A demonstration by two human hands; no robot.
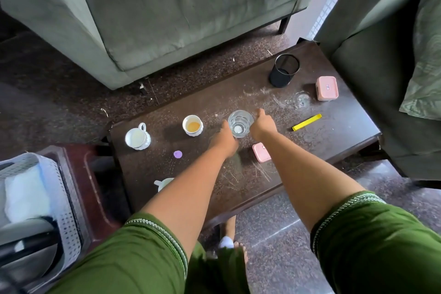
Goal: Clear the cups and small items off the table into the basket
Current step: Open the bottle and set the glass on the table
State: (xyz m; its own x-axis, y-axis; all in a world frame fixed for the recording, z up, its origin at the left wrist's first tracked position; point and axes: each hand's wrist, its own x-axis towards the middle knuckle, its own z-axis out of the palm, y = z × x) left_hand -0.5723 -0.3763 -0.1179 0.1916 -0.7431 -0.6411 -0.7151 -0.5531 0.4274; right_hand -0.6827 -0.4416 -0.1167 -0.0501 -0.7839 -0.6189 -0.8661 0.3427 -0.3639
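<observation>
- The fingers of the left hand (225, 137) and of the right hand (263, 124) are closed around a clear glass (240, 123), one hand on each side; the fingertips themselves are hidden behind the glass.
- The glass stands upright near the middle of the dark table (334, 136), with something small and white at its bottom.
- The grey perforated basket (64, 188) is at 9 o'clock from the table, on a reddish stool (78, 164), with white cloth inside.
- A white cup with handle (138, 138) stands at 9 o'clock from the glass, near the table edge.
- A white cup with yellow liquid (192, 125) stands between that cup and the glass.
- A purple round piece (177, 154) lies at 7 o'clock from the glass.
- A small pink box (261, 152) lies at 5 o'clock, just beside the right forearm.
- A yellow strip (307, 122) lies at 3 o'clock.
- A black mesh holder (284, 70) stands at 1 o'clock, and a pink lidded box (327, 87) lies further right.
</observation>
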